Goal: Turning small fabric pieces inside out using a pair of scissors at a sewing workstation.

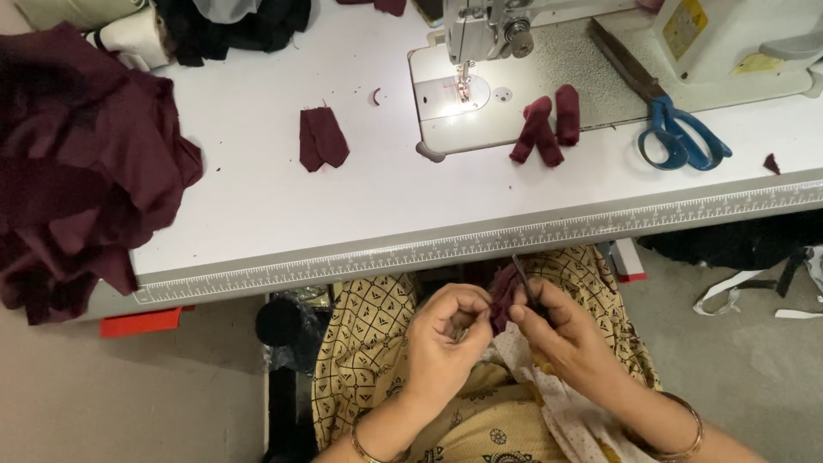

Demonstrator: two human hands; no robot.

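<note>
Low in the frame, below the desk [257,206] edge, the left hand [441,339] and right hand [561,330] have fingers clamped on a small maroon cloth piece [501,291], the right also gripping a thin dark tool [525,279].

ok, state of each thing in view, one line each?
left hand: pinching small maroon piece
right hand: gripping thin dark tool at that piece
scissors: closed, flat on table
sewing machine: lamp lit, nothing under needle
folded pieces: on machine bed
cut piece: flat on table
fabric pile: heaped, overhanging left edge
</note>
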